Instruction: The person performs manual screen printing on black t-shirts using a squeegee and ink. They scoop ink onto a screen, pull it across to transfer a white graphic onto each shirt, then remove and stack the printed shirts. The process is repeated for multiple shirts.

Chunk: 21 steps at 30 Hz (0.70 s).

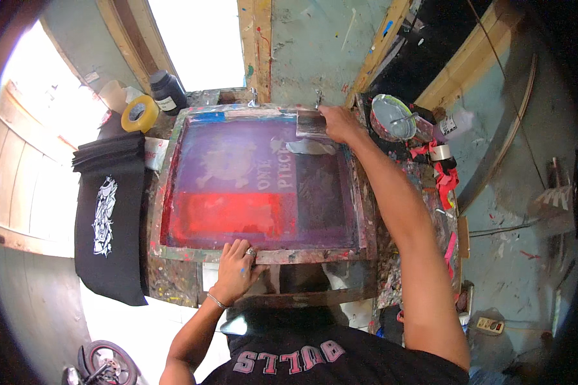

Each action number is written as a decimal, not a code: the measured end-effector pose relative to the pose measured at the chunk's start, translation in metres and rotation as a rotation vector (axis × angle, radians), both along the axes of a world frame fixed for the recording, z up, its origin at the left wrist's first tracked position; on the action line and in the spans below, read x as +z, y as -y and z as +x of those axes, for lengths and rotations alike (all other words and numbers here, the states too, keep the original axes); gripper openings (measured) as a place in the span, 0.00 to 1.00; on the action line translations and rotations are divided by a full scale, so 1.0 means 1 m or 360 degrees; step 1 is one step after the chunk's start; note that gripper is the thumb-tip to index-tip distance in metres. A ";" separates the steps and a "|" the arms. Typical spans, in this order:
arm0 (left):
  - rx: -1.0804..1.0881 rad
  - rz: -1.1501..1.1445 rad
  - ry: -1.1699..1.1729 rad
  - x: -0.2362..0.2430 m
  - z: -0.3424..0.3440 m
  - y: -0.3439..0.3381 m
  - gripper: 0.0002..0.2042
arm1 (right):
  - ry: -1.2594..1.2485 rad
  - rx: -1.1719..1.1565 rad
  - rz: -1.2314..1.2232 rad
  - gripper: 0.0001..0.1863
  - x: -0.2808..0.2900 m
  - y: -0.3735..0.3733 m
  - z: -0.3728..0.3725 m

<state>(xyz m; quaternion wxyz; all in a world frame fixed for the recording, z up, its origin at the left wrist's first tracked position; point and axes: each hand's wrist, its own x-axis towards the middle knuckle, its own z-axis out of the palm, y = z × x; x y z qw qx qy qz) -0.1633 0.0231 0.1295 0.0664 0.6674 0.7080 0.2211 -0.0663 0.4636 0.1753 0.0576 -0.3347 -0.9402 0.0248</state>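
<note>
Left hand (236, 274) lies over the screen (276, 256) rim at 6 o'clock, can't tell if it's clamped. Right hand (341, 126) grips squeegee (310, 124) at 1; its forearm (408, 215) blocks the 2 o'clock corner. Around: paint bowl (386, 115) at 2, tape roll (149, 117) and dark bottle (167, 92) at 10, black cloth stack (123, 215) at 9. Screen sits mid-bench (173, 279): purplish mesh, red patch (228, 215) at 7, grey smear (310, 148) by squeegee.

Over the left and middle of the screen (327, 255) a hand could pass freely. The right hand (342, 124) and squeegee (310, 124) block its far right corner, the right arm (410, 218) its right side, the left hand (234, 273) its near rim; cloths (111, 212) lie left, tape (149, 120) and bottle (167, 96) far left, bowl (385, 125) far right.
</note>
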 end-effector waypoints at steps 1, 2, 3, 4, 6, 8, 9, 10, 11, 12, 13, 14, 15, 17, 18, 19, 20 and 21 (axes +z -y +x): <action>0.0006 -0.0001 0.0026 0.000 0.000 -0.001 0.20 | 0.0051 -0.0025 -0.0018 0.17 -0.008 -0.007 0.002; 0.0009 -0.0039 0.0035 0.000 0.000 0.000 0.20 | 0.0002 -0.0001 -0.0056 0.18 -0.011 -0.010 0.000; 0.0009 -0.0076 0.0045 -0.001 0.000 0.000 0.20 | -0.0046 0.0019 -0.0093 0.19 -0.013 -0.014 0.000; 0.0007 -0.0112 0.0056 -0.002 0.000 0.000 0.20 | -0.0093 0.0036 -0.0128 0.20 -0.015 -0.017 0.001; 0.0012 -0.0107 0.0086 0.004 0.001 0.000 0.20 | -0.0033 0.0075 -0.0153 0.19 -0.012 -0.014 -0.002; 0.0021 -0.0107 0.0089 0.007 0.002 -0.002 0.19 | 0.0045 0.0060 -0.0155 0.19 -0.005 -0.006 -0.009; 0.0026 -0.0114 0.0079 0.007 0.002 -0.002 0.19 | 0.0093 0.0024 -0.0151 0.20 -0.001 0.000 -0.013; 0.0032 -0.0122 0.0068 0.008 0.002 -0.003 0.19 | 0.0141 -0.0011 -0.0146 0.20 0.001 0.004 -0.014; 0.0030 -0.0132 0.0066 0.008 0.002 -0.004 0.19 | 0.0092 -0.0010 -0.0152 0.20 -0.001 0.001 -0.012; 0.0029 -0.0142 0.0063 0.009 0.002 -0.005 0.19 | 0.0043 -0.0009 -0.0158 0.21 -0.002 -0.003 -0.010; 0.0028 -0.0153 0.0060 0.009 0.002 -0.006 0.19 | -0.0006 -0.0009 -0.0163 0.21 -0.004 -0.006 -0.008; 0.0029 -0.0156 0.0055 0.009 0.003 -0.005 0.19 | -0.0037 0.0008 -0.0181 0.20 -0.005 -0.003 -0.007; 0.0030 -0.0160 0.0050 0.008 0.003 -0.005 0.19 | -0.0069 0.0025 -0.0197 0.20 -0.007 -0.001 -0.008; 0.0031 -0.0157 0.0055 0.007 0.003 -0.005 0.19 | -0.0168 0.0049 -0.0206 0.19 -0.007 0.003 -0.009; 0.0033 -0.0150 0.0065 0.008 0.003 -0.006 0.20 | -0.0235 0.0056 -0.0197 0.19 -0.003 0.003 -0.009; 0.0034 -0.0143 0.0074 0.008 0.003 -0.005 0.20 | -0.0303 0.0063 -0.0189 0.19 -0.002 0.004 -0.009; 0.0019 -0.0126 0.0078 0.007 0.003 -0.007 0.20 | -0.0237 0.0052 -0.0162 0.19 -0.009 -0.002 -0.008; 0.0004 -0.0108 0.0082 0.006 0.004 -0.009 0.20 | -0.0171 0.0041 -0.0135 0.19 -0.016 -0.006 -0.007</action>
